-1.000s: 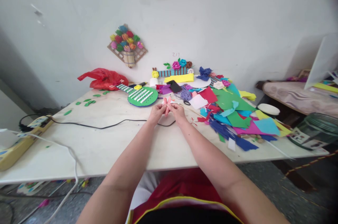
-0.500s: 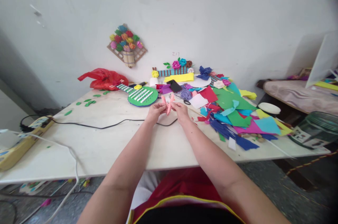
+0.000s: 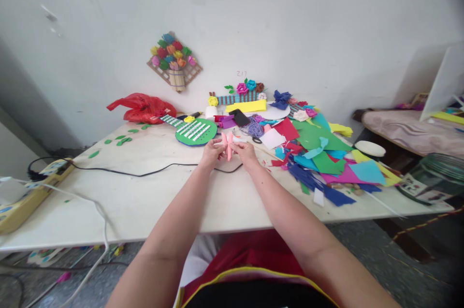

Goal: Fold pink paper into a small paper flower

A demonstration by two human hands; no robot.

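Between my two hands is a folded strip of pink crepe paper [image 3: 229, 146], raised over the table in a narrow V shape. The fingers of my left hand [image 3: 213, 152] pinch its left side. My right hand [image 3: 244, 152] pinches the right side. Just beyond my left hand lies a green paper guitar [image 3: 195, 132] with white stripes. A black cord [image 3: 174, 165] runs across the table beneath my hands. Scissors with a black handle [image 3: 256, 140] lie just past my right hand, partly covered.
Coloured paper scraps [image 3: 322, 143] are heaped on the right, near a big glass jar [image 3: 431, 180]. A red plastic bag [image 3: 148, 109] sits at the back left, with green paper leaves [image 3: 123, 141] before it. A yellow power strip [image 3: 36, 192] lies along the left edge.
The two arms of the pink paper have come closer together and stand more upright. My hands have shifted only slightly.
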